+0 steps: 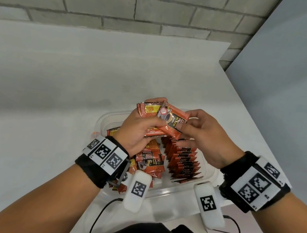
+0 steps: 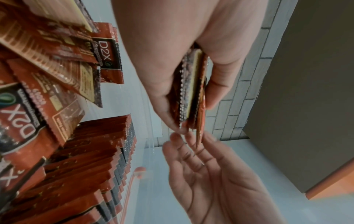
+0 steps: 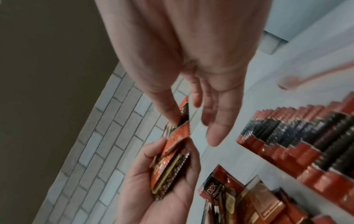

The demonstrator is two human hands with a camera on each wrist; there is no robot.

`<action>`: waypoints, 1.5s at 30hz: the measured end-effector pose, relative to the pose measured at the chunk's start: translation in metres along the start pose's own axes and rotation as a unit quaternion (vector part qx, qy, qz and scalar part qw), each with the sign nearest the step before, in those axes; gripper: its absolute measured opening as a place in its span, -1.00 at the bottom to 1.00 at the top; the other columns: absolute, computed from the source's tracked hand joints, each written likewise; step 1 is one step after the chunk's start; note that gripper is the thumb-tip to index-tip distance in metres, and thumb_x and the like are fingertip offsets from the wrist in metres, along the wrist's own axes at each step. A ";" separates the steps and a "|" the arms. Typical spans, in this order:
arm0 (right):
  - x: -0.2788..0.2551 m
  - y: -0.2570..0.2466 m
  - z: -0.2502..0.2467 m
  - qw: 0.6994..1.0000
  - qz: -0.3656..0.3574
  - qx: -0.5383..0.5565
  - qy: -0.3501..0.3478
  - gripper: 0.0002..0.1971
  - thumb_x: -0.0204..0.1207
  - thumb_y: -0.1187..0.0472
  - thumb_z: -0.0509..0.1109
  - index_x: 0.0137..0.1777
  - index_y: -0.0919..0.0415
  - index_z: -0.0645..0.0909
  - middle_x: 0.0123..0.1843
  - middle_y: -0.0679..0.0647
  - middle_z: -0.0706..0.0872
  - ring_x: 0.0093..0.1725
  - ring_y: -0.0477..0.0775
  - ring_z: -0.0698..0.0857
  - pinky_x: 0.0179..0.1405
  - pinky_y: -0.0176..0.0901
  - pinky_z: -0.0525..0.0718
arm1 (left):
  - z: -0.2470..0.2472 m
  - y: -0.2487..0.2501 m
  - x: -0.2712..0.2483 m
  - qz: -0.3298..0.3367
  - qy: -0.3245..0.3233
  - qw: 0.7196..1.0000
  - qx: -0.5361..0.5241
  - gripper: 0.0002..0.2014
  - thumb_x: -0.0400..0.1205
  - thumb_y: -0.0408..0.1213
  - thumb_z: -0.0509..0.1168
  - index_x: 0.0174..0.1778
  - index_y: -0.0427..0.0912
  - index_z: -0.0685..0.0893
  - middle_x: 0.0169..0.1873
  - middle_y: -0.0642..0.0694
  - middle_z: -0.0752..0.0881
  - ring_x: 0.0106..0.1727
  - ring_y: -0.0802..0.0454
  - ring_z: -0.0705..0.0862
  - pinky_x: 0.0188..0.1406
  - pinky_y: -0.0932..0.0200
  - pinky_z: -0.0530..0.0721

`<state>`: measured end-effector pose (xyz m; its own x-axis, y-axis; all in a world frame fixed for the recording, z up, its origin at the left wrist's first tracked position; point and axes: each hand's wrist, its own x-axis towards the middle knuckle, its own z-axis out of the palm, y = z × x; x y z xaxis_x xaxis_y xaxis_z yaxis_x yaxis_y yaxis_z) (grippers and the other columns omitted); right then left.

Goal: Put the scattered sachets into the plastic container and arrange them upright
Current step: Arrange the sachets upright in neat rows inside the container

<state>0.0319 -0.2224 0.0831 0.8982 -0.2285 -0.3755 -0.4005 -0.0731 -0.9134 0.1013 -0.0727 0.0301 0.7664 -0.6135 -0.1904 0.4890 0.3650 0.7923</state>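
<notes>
Above the plastic container [image 1: 158, 191], the left hand [image 1: 136, 131] grips a sachet stack [image 1: 150, 110] while the right hand [image 1: 203, 136] pinches the top sachet [image 1: 171, 122], which likely next needs standing in the upright row [image 1: 183, 161].

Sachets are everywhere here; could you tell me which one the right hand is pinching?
The front sachet of the left hand's bundle, its coffee-cup face up; right hand pinches its edge.

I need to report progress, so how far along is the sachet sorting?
Done: a long upright row fills the container's right side. In hand: the left hand grips a small stack; the right hand pinches one sachet. Left: a loose pile in the container's left side.
</notes>
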 end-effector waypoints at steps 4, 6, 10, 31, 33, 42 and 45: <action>-0.004 -0.004 -0.016 0.998 -0.053 0.024 0.018 -0.78 0.57 0.46 0.30 0.01 0.10 0.56 -0.14 0.14 0.74 -0.24 0.05 0.69 -0.21 -0.08 0.72 | 0.002 0.001 -0.001 -0.017 -0.011 0.999 -0.033 -0.79 0.48 -0.39 0.40 0.03 -0.22 0.73 -0.03 -0.27 0.77 -0.05 -0.15 0.76 -0.11 -0.03 0.75; -0.010 -0.008 -0.029 0.994 -0.089 -0.066 0.025 -0.68 0.63 0.45 0.23 0.07 -0.04 0.59 -0.03 0.17 0.70 -0.16 0.02 0.74 -0.11 -0.07 0.70 | 0.003 0.003 0.000 -0.021 0.003 0.999 -0.049 -0.75 0.48 -0.33 0.42 0.08 -0.21 0.67 -0.12 -0.25 0.76 -0.19 -0.11 0.77 -0.21 0.03 0.77; -0.025 -0.003 -0.053 0.948 -0.143 -0.273 -0.076 -0.55 0.62 0.39 0.28 0.31 -0.21 0.52 -0.03 0.06 0.67 -0.06 -0.04 0.78 -0.04 -0.01 0.75 | 0.004 0.004 -0.001 -0.013 0.005 0.999 -0.049 -0.71 0.42 -0.32 0.34 0.07 -0.18 0.65 -0.22 -0.19 0.74 -0.30 -0.07 0.75 -0.28 0.07 0.75; -0.031 0.053 -0.047 0.837 -0.188 -0.490 -0.154 -0.79 0.51 0.34 0.44 0.04 0.07 0.80 -0.14 -0.40 0.43 -0.17 -0.42 0.52 -0.10 -0.56 0.43 | 0.002 0.003 0.000 -0.030 0.012 0.999 -0.016 -0.61 0.41 -0.29 0.37 0.19 -0.15 0.65 -0.20 -0.19 0.76 -0.27 -0.08 0.75 -0.29 0.08 0.74; -0.032 0.056 -0.045 0.822 -0.204 -0.513 -0.144 -0.82 0.51 0.30 0.46 0.03 0.06 0.80 -0.18 -0.39 0.40 -0.19 -0.38 0.46 -0.16 -0.57 0.36 | 0.002 0.003 0.000 -0.029 0.013 0.999 -0.011 -0.59 0.40 -0.28 0.38 0.20 -0.17 0.65 -0.18 -0.19 0.76 -0.26 -0.07 0.76 -0.28 0.07 0.73; -0.030 0.053 -0.040 0.765 -0.171 -0.609 -0.119 -0.93 0.51 0.22 0.43 -0.14 0.06 0.74 -0.18 -0.12 0.74 -0.18 -0.08 0.65 -0.11 -0.27 0.52 | 0.001 0.002 0.000 -0.030 0.013 0.999 -0.001 -0.58 0.40 -0.26 0.39 0.21 -0.15 0.65 -0.18 -0.19 0.77 -0.24 -0.07 0.76 -0.24 0.06 0.73; -0.027 0.051 -0.037 0.744 -0.169 -0.631 -0.137 -0.85 0.50 0.28 0.37 -0.23 0.07 0.72 -0.24 -0.07 0.73 -0.24 -0.04 0.64 -0.20 -0.24 0.51 | 0.002 0.001 0.000 -0.029 0.012 1.000 0.002 -0.59 0.40 -0.26 0.39 0.18 -0.18 0.65 -0.17 -0.20 0.76 -0.23 -0.08 0.76 -0.24 0.05 0.74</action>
<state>-0.0192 -0.2559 0.0523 0.9206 0.2039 -0.3331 0.1610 -0.9752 -0.1520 0.1013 -0.0735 0.0320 0.7469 -0.6165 -0.2491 0.5305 0.3267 0.7822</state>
